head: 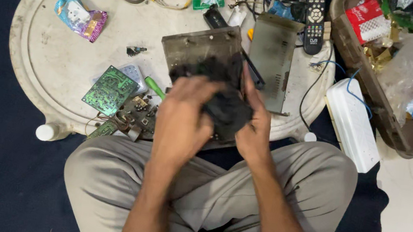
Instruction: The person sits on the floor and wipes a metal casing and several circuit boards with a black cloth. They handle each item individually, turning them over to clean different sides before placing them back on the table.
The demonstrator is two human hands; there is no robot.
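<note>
I sit cross-legged with a dirty metal chassis plate (202, 51) propped over the low white table's (42, 55) near edge. My left hand (181, 120) presses a dark cloth (226, 108) against the plate's lower part. The plate's right edge is gripped by my right hand (254, 122), fingers curled around it beside the cloth. A second grey metal cover (271, 55) lies flat just behind the plate.
Green circuit boards (110, 89) and a green-handled screwdriver (154, 87) lie left of my hands. A remote control (314, 18), cables and small packets sit at the table's back. A white box (352, 123) and a brown bin (367, 85) of clutter stand at right.
</note>
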